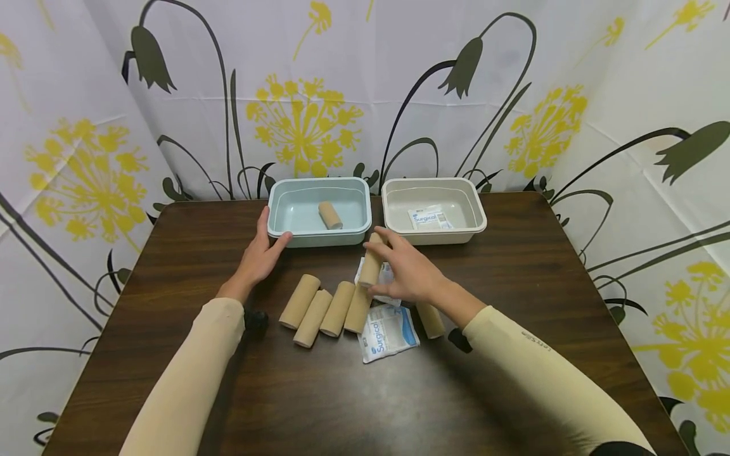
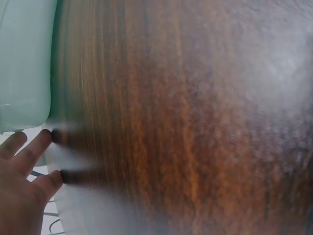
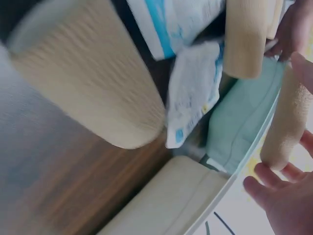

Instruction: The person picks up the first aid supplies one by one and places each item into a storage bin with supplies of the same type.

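My right hand grips a cardboard tube by its ends, above the table in front of the two bins; the right wrist view shows the same tube between thumb and fingers of the hand. My left hand rests at the left front corner of the blue bin, fingers along its side. In the left wrist view the hand has its fingers spread beside the bin. One tube lies inside the blue bin.
A beige bin with a Surgical packet inside stands right of the blue one. Several tubes lie in a row before me, with a packet beside them, another partly hidden packet behind, and one tube under my right forearm.
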### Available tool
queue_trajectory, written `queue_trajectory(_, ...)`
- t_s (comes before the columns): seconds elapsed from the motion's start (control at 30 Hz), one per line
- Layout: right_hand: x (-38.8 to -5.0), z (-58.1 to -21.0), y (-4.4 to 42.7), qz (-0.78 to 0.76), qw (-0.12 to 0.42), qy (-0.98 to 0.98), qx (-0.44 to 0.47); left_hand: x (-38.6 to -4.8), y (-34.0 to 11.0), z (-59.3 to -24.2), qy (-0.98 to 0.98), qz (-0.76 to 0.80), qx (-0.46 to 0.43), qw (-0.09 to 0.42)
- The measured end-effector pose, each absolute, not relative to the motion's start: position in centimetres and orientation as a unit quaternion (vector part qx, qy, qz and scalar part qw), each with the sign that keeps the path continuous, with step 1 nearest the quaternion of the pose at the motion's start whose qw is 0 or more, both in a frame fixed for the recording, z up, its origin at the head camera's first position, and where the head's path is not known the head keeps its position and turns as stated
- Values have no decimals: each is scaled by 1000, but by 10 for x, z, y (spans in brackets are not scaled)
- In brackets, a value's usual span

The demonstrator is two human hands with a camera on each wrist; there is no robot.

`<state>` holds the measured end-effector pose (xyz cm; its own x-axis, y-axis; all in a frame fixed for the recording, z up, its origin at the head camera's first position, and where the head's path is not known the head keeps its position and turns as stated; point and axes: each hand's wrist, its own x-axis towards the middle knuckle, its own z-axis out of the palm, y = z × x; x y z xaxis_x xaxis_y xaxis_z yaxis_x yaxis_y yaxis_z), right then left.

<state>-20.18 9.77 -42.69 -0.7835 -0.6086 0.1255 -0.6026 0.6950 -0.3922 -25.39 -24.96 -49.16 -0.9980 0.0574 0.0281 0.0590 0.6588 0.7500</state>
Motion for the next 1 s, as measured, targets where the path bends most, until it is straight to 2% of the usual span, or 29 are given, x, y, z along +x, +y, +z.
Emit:
queue_trajectory(0.27,-246,-418,75,-244,23,911,-332,-258,-251,-494,-913,-407,-22,-5)
queue_trajectory(0.53,-279,-414,57,-301,34,920,-248,-258,-250,-493,-914,-405,-22,-10)
queue_trajectory(0.7,-289,-416,49,-313,30,922,-227,-258,-250,-492,-914,-405,-22,-10)
queue_trajectory(1.0,-291,-425,35,-273,50,927,-253,-256,-251,-494,-916,-401,-13,-10)
